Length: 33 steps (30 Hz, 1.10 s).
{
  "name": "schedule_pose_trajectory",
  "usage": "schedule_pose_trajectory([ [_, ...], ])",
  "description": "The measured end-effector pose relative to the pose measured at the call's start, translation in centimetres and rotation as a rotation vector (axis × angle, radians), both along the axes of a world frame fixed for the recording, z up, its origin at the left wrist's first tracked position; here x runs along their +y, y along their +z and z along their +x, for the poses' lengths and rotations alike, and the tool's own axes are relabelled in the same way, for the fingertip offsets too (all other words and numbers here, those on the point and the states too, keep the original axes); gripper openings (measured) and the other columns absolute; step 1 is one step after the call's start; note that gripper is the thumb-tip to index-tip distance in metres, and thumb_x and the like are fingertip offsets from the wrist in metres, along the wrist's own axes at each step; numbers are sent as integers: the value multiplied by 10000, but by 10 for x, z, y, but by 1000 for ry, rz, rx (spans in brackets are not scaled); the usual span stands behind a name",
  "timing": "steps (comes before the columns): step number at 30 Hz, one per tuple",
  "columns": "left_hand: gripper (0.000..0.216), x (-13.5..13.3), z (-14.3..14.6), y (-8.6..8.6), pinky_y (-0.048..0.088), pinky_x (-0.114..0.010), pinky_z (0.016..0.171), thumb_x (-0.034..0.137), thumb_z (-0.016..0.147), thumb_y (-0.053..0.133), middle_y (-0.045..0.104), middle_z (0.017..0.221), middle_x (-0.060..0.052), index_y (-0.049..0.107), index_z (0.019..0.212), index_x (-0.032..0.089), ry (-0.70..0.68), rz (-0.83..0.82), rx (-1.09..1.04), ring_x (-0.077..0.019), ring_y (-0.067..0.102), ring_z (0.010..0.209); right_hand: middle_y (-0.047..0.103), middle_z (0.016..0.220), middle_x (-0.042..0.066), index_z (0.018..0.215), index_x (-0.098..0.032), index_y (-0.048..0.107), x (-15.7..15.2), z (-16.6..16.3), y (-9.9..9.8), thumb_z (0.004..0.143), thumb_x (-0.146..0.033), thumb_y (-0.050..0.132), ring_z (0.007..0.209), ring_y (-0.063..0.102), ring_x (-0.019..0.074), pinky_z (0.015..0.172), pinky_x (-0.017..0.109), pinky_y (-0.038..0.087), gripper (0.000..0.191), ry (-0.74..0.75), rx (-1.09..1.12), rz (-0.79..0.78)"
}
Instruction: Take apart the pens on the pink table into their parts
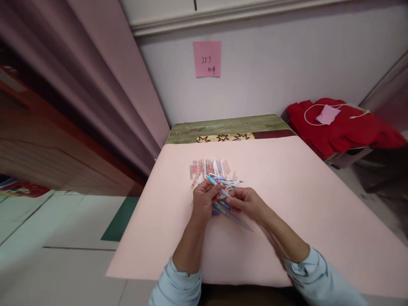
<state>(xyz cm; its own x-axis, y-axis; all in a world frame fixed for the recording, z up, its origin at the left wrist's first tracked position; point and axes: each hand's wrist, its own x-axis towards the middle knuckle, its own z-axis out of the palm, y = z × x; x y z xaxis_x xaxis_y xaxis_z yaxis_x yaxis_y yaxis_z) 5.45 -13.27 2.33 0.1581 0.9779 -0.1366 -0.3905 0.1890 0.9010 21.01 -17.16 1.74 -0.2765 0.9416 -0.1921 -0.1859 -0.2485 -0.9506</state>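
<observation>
Both hands on one pen above a heap of pen parts

At far left hang one purple curtain (105, 76) and, beside it, a brown wooden panel (70, 157); one green mat (121, 221) lies on the floor, partly hidden by the surface. The surface (185, 128) shows its green wood-patterned top along the back edge, and one pink sheet (153, 242) covers the rest, its near left corner jutting over the floor. The sheet is bare left of the pile.

Then comes the row of pen parts (208, 166), clear, pinkish and white pieces side by side, too crowded to count. Of the two hands, the left hand (204, 199) grasps the turquoise end of one pen (224, 192), held slantwise over the middle of the sheet. More blue and clear pens lie under the fingers; at least two pointed ends stick out rightward, the full number hidden. The right hand (247, 202) pinches the same pen lower down. One pink note (207, 59) is on the wall behind.

Right of the hands, a wide stretch of sheet lies open to its edge. Beyond it, one red cloth (344, 131) drapes over something box-like, contents hidden, with one white cable (359, 114) and one small pink paper (328, 114) on top.
</observation>
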Motion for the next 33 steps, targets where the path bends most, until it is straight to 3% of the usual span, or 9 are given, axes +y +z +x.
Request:
schedule_pose_trajectory([
  [4, 302, 1, 6, -2, 299, -159, 400, 324, 662, 814, 668, 646, -9, 658, 824, 123, 45, 11, 18, -39, 446, 439, 606, 669, -20, 798, -160, 627, -1, -4, 3, 627, -482, 822, 574, 507, 105, 536, 230, 395, 413, -101, -93, 55],
  [7, 453, -1, 8, 2, 343, -164, 428, 343, 671, 811, 640, 635, 25, 639, 1047, 157, 68, 39, 21, -49, 467, 460, 501, 546, -57, 829, -169, 642, -4, -4, 11, 774, -575, 663, 474, 412, 85, 464, 220, 320, 410, -87, -149, 36],
  [9, 644, -2, 9, 5, 360, -169, 433, 355, 690, 798, 663, 684, 22, 545, 1259, 193, 107, 71, 33, -63, 492, 481, 402, 463, -74, 828, -164, 665, -6, -3, 15, 865, -616, 509, 407, 321, 76, 423, 223, 257, 480, -47, -160, 2],
  [13, 840, -3, 8, 5, 362, -173, 426, 370, 717, 775, 684, 708, 7, 378, 1438, 196, 142, 123, 80, -71, 504, 481, 576, 564, -15, 797, -151, 663, -5, -3, 12, 801, -599, 599, 455, 456, 94, 444, 223, 333, 452, -64, -125, -31],
  [16, 851, 1, 5, 0, 358, -171, 420, 396, 726, 761, 683, 705, 16, 363, 1452, 199, 161, 127, 105, -65, 496, 464, 642, 661, 4, 742, -172, 614, -4, -3, 4, 692, -497, 745, 565, 545, 122, 529, 236, 411, 354, -160, -167, 47],
  [19, 823, 5, 2, -3, 342, -167, 414, 394, 735, 754, 657, 655, 37, 381, 1441, 197, 202, 128, 126, -53, 454, 433, 629, 662, -14, 738, -190, 585, -4, -2, -2, 643, -446, 791, 591, 538, 125, 549, 233, 405, 342, -269, -296, 126],
  [24, 753, 6, 0, -4, 344, -169, 420, 373, 738, 751, 586, 586, 61, 445, 1398, 177, 211, 181, 195, -56, 438, 429, 598, 635, -24, 735, -202, 571, -4, 6, -3, 703, -486, 736, 573, 506, 126, 522, 226, 367, 330, -306, -478, 180],
  [28, 647, 6, -1, -7, 396, -174, 489, 357, 762, 732, 544, 578, 68, 507, 1344, 187, 239, 237, 291, -73, 483, 498, 606, 624, -20, 825, -205, 651, -3, 15, -1, 761, -471, 676, 541, 483, 128, 509, 232, 350, 275, -357, -584, 194],
  [33, 586, 6, -3, -13, 462, -206, 591, 360, 796, 696, 585, 658, 41, 529, 1333, 194, 228, 326, 406, -96, 537, 577, 622, 612, -5, 883, -208, 716, -5, 17, 3, 795, -448, 633, 540, 507, 141, 532, 244, 382, 269, -446, -675, 248],
])
